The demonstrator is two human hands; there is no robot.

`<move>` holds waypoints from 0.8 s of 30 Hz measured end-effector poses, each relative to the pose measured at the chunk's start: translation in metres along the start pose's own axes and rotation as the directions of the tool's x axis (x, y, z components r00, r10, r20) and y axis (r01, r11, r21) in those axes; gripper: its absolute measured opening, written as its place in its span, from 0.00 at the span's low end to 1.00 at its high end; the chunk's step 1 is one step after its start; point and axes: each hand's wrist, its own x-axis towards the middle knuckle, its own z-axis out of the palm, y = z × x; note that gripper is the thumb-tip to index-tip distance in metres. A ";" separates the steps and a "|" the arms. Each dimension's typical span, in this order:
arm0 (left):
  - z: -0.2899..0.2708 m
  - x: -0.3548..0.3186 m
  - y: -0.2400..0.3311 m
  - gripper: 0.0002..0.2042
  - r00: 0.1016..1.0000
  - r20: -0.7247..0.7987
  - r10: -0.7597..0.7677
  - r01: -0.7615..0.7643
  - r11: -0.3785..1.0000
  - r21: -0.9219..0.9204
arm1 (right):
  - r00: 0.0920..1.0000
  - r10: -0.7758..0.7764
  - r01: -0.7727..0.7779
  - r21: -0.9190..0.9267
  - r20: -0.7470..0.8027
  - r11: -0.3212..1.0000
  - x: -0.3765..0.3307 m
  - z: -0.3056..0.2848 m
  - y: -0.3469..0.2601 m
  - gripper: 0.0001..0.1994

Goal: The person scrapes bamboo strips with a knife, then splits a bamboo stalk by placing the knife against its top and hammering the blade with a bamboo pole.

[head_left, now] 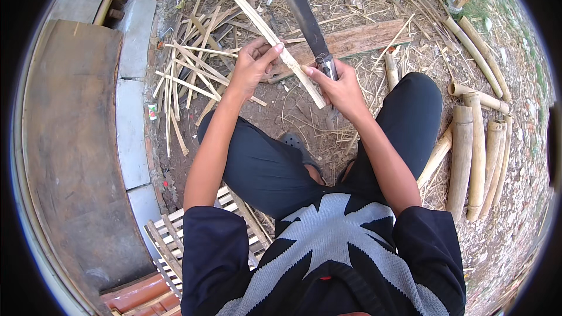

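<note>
A long pale bamboo strip [257, 20] slants from the top of the view down between my two hands, its near end just above my knees. My left hand [256, 64] pinches it from the left with thumb and fingers. In my right hand [339, 85] is the handle of a machete, fingers wrapped round it and the thumb reaching to the strip. The dark machete blade [298, 9] points away from me, beside the strip on its right. Behind the hands a rough wooden plank [363, 38] lies on the ground.
Split bamboo strips [193, 70] lie heaped to the left. Several cut bamboo poles [461, 158] lie on the right. Along the left run grey concrete blocks [132, 134] and a brown board [73, 152]. A slatted bamboo seat [170, 237] is near my left side. Shavings litter the dirt.
</note>
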 end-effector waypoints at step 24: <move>0.034 0.014 -0.005 0.13 0.994 0.063 0.091 -0.098 0.988 0.120 | 0.996 0.063 -0.062 -0.013 0.069 0.998 0.013 -0.028 0.008 0.13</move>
